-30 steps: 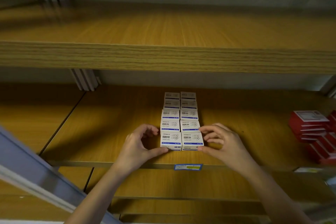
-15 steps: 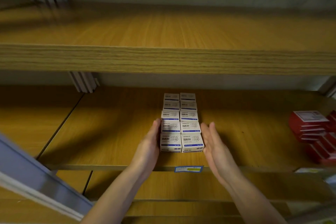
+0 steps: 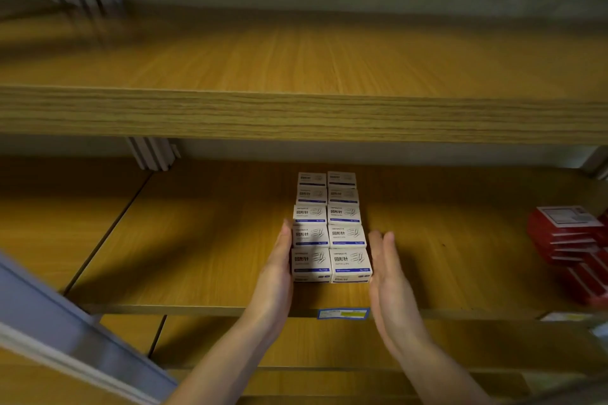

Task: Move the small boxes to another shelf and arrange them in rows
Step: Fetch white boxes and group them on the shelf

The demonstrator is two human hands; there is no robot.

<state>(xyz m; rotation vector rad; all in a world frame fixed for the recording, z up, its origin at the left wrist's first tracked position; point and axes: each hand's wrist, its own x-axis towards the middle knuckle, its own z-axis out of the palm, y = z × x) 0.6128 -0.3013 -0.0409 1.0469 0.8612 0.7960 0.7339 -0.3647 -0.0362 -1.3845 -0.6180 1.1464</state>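
Several small white boxes (image 3: 330,230) with blue stripes lie in two straight rows on the middle wooden shelf (image 3: 204,256), running from near the front edge toward the back. My left hand (image 3: 279,270) is flat, fingers together, its palm against the left side of the two front boxes. My right hand (image 3: 388,273) is flat too, palm facing the right side of the front boxes, touching or a hair off. Neither hand grips a box.
The upper wooden shelf (image 3: 296,115) overhangs the boxes. A stack of red boxes (image 3: 569,246) sits at the right end of the middle shelf. A blue label (image 3: 342,313) is stuck on the shelf's front edge. A grey-blue frame (image 3: 65,339) crosses the lower left.
A second ago my fingers were curled around the front pair of boxes. Both hands have since flattened and slid along the sides of the rows; the boxes stay in place.
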